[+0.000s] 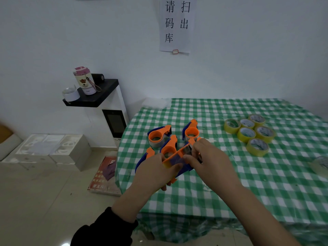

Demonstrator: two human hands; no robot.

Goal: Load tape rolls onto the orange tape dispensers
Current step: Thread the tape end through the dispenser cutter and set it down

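- Green-checked table holds yellow tape rolls at right, well apart.
- Orange dispensers cluster near its left edge, within reach.
- Left hand grips one raised dispenser; right hand pinches its front, apparently steadying it for loading.

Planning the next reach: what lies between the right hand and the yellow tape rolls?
In the head view, only bare green-checked tablecloth lies between the right hand and the yellow tape rolls.
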